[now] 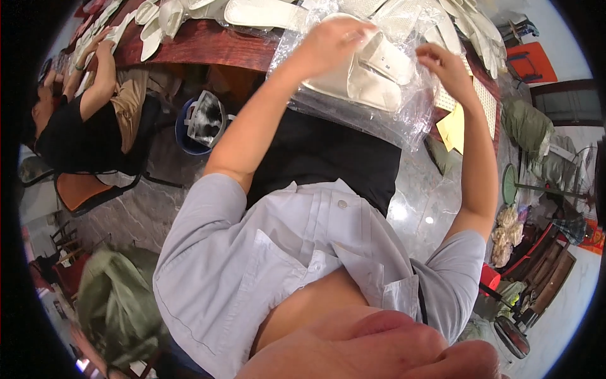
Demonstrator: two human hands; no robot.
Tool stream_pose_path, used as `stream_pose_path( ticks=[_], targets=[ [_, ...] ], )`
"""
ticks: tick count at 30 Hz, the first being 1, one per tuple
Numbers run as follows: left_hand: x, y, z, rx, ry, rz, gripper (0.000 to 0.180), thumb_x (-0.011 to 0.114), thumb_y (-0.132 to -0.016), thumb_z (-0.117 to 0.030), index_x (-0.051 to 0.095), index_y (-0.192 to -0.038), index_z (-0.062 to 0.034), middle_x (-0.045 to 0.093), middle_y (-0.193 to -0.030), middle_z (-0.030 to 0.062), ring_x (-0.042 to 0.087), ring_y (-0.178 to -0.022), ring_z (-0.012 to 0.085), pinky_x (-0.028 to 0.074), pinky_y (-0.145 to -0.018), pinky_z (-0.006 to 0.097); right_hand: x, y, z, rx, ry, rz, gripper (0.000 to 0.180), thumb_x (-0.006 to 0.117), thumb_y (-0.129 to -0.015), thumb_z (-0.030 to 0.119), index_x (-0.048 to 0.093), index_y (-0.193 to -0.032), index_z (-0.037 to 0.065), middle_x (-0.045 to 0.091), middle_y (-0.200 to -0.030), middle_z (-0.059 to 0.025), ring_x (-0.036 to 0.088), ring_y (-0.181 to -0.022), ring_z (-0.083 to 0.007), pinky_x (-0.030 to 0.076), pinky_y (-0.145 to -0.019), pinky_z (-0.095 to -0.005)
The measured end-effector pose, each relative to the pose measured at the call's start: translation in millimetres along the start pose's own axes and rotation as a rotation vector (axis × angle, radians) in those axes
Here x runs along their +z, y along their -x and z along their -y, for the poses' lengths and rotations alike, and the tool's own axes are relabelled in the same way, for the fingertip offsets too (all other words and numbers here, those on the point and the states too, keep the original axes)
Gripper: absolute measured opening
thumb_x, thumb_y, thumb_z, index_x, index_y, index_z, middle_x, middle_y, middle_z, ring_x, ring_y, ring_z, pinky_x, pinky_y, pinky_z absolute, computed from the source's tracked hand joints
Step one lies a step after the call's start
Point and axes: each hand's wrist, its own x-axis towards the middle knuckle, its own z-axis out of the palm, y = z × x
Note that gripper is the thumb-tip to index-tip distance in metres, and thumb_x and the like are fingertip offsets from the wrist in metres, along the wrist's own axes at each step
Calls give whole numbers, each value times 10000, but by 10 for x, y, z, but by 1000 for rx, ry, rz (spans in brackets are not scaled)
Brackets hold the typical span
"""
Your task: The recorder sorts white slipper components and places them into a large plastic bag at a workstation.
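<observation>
A pair of cream slippers (372, 90) lies on a crinkled clear plastic sheet or bag (413, 126) at the table's near edge. Over the slippers' upper left side is my left hand (334, 43), blurred by motion, so its grip does not show clearly. My right hand (444, 68) is raised just right of the slippers, by the plastic. Its fingers are bent and apart, with nothing visible in them.
More cream slippers (265, 14) and soles cover the dark red table (208, 47). Yellow paper (451, 129) hangs at its right edge beside a cream woven piece (486, 104). A blue bin (189, 148) stands below. On the left sits another person (85, 136); a fan (510, 184) is at right.
</observation>
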Motion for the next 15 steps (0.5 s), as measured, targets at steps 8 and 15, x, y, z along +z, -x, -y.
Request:
stream_pose_path(
  ticks=[8,15],
  targets=[
    [278,335,1157,-183,-323,-144,296,533,-937,-94,640,-1212,-114,618,-1135,147,597,-1020,329,493,-879,414,273,661,-629,133,13,325,198,655,-875,196,691,-982,33,666,-810,-152,624,-750,-282,475,-704,-373],
    [310,376,1175,-152,-329,-267,369,529,-891,-2,644,-1219,-125,622,-1142,156,598,-1041,334,484,-907,401,99,1064,-414,-101,61,379,199,652,-722,-25,756,-858,76,688,-948,-100,592,-846,-266,473,-790,-338]
  ],
)
